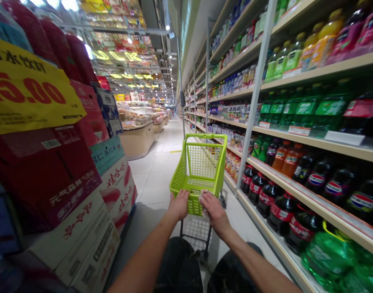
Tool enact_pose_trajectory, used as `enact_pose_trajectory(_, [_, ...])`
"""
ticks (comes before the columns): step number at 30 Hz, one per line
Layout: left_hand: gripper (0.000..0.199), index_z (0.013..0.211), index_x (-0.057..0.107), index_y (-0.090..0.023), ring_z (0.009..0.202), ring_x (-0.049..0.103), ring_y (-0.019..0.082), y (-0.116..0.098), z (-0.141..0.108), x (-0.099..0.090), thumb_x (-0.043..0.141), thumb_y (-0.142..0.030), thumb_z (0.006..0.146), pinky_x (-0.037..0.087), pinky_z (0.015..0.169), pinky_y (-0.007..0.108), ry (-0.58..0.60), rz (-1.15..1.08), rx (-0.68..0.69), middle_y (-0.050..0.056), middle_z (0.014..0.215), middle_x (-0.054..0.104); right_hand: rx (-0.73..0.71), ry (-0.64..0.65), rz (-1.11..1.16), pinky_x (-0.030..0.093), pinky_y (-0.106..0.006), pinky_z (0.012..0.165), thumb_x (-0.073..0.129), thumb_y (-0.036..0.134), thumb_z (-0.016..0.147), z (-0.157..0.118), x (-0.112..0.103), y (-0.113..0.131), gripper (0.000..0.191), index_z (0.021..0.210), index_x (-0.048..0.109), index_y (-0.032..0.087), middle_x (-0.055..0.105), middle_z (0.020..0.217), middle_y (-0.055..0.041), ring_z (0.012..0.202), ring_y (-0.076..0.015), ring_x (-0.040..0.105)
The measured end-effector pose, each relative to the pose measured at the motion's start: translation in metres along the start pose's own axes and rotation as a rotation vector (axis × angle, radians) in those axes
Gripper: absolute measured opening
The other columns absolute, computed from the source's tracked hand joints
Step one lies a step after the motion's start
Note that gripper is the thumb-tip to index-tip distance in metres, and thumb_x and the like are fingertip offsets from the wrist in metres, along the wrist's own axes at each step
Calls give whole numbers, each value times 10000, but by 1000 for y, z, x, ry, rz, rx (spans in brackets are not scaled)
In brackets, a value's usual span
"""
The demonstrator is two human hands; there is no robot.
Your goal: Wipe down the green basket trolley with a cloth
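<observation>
A lime-green shopping cart (pixel 198 203) with a latticed basket stands in front of me in the aisle. My left hand (pixel 179 204) grips the near rim of its basket at the left corner, fingers curled over the edge. At the right near corner, my right hand (pixel 214 209) presses a crumpled whitish cloth (pixel 202 199) against the rim; the fingers cover part of it. The cart's handle (pixel 206 136) rises at the far end of the basket. Below are its dark legs and a lower wire rack (pixel 195 232), partly blocked by my arms and knees.
Shelves of bottled drinks (pixel 314 101) run along the right, with large cola bottles (pixel 276 211) low down. Stacked drink cartons (pixel 82 228) and a yellow price sign (pixel 30 89) crowd the left. A rounded display counter (pixel 137 140) stands farther along the tiled aisle.
</observation>
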State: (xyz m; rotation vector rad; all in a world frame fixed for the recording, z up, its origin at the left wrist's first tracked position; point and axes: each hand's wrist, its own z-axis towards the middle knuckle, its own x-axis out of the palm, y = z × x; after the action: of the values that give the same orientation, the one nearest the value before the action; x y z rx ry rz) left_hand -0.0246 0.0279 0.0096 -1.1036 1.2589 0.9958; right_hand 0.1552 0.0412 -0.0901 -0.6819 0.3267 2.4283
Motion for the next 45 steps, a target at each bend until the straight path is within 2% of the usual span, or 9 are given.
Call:
enact_pose_trajectory(6, [674,1334,300,-159,1323,226,240,0,-2,2,424,-82,676,139,1058,552,8,-40,48,94,1423,309,-89,172,-73,501,-417,866,399,69,848,-38,8,-6,382,1173,548,204,627,1112,-98,1093,-203,541])
enact_pose_trajectory(12, [589,1261,403,-210,1272,334,234,13,2,-4,439,-88,686,90,1054,563,-12,-176,14,94,1350,430,-86,80,-73,373,-456,1002,388,85,864,10,-4,2,404,1240,488,194,509,1274,-95,1266,-205,344])
enact_pose_trajectory(15, [560,1241,428,-218,1279,324,243,24,0,-5,402,-72,701,148,1031,585,-25,-227,-49,89,1348,433,-108,136,-94,400,-442,981,379,64,858,5,0,0,407,1219,507,200,545,1236,-92,1225,-197,407])
enact_pose_trajectory(19, [579,1212,474,-215,1250,378,202,32,1,-6,405,-36,666,262,1042,453,-29,-312,-50,56,1318,475,-159,259,-105,487,-424,878,419,71,843,-19,19,5,343,1125,576,190,615,1135,-94,1106,-207,529])
enact_pose_trajectory(24, [612,1253,445,-139,1174,464,124,40,3,-5,369,-13,659,325,1009,242,-73,-423,-52,61,1283,511,-210,223,-85,395,-457,974,436,67,838,26,42,31,366,1178,531,160,529,1250,-110,1232,-223,395])
enact_pose_trajectory(29, [689,1273,423,-151,1222,412,132,51,-6,-4,335,26,613,283,1048,276,-117,-447,-87,35,1322,471,-127,362,-105,451,-422,905,487,114,838,21,59,36,230,1020,615,174,623,1108,-102,1085,-208,535])
enact_pose_trajectory(32, [753,1309,371,-140,1242,384,126,60,-10,0,314,56,584,260,1063,278,-144,-439,-112,44,1346,440,-107,398,-119,466,-409,887,491,99,831,5,54,29,235,1012,620,177,626,1104,-98,1076,-208,545])
enact_pose_trajectory(35, [762,1330,333,-138,1277,329,132,63,-12,6,318,60,594,230,1080,299,-151,-373,-161,57,1389,378,-120,289,-122,427,-433,939,449,76,842,11,39,22,343,1151,555,181,564,1209,-102,1183,-217,457])
enact_pose_trajectory(45, [722,1362,259,-125,1349,139,202,20,-23,25,312,28,658,159,1088,424,-158,-72,-143,93,1466,190,-135,184,-73,466,-403,912,420,93,857,-6,6,7,362,1174,544,217,574,1200,-78,1204,-198,435])
